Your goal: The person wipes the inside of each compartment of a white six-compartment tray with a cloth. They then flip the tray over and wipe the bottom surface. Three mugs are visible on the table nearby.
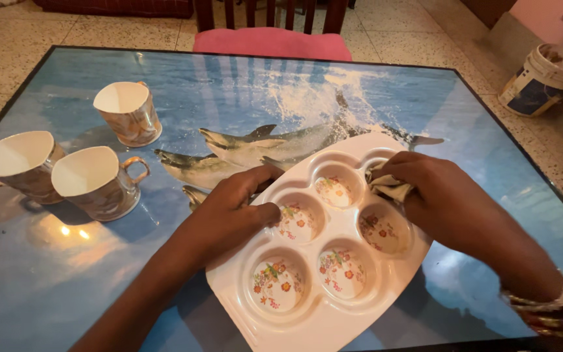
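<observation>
A white tray (307, 313) with several round, flower-printed hollows lies tilted on the table in front of me. My left hand (232, 208) grips its left rim, thumb inside a hollow. My right hand (434, 189) is closed on a crumpled beige cloth (389, 186), pressing it into the tray's far right hollow. Bangles circle my right wrist.
Three marbled cups with white insides stand at the left: one (128, 112) farther back, two (96, 181) (21, 163) side by side. The table top (229, 98) shows a glossy dolphin picture. A pink-cushioned chair (272, 42) is behind it; a white bucket (542, 78) sits on the floor.
</observation>
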